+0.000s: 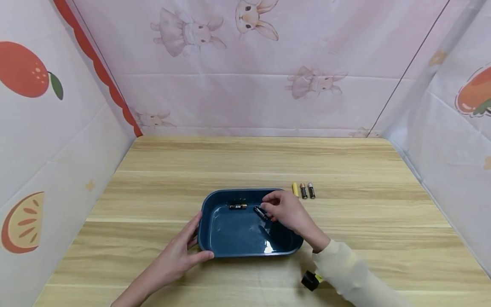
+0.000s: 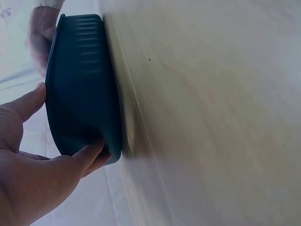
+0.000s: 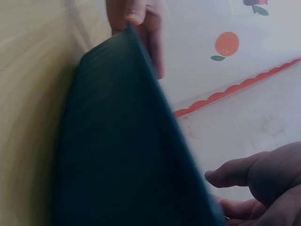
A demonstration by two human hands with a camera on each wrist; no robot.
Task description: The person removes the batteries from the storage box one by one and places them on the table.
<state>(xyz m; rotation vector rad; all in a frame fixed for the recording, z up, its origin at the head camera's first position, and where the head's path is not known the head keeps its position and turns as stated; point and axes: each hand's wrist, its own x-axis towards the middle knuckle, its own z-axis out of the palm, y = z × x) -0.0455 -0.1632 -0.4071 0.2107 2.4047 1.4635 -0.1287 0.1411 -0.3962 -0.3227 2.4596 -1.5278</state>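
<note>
A dark blue rectangular tray (image 1: 245,255) sits on the wooden table. My left hand (image 1: 176,258) grips its left end, thumb on the rim and fingers against the outer wall, as the left wrist view also shows. Over the tray's right half is my right hand (image 1: 285,211), bent down past the rim. Just below its fingertips lies a black battery (image 1: 261,212), with a small orange-red piece (image 1: 273,218) partly hidden by the hand. Whether the right fingers pinch anything I cannot tell. Another battery (image 1: 238,207), black and gold, lies by the tray's back wall.
Behind the right hand, a yellow battery (image 1: 295,189), a black copper-topped battery (image 1: 304,191) and a black silver-topped battery (image 1: 311,191) stand in a row. A black and yellow object (image 1: 310,280) lies beside the right sleeve (image 1: 345,268). Printed cloth walls (image 1: 245,102) enclose the table.
</note>
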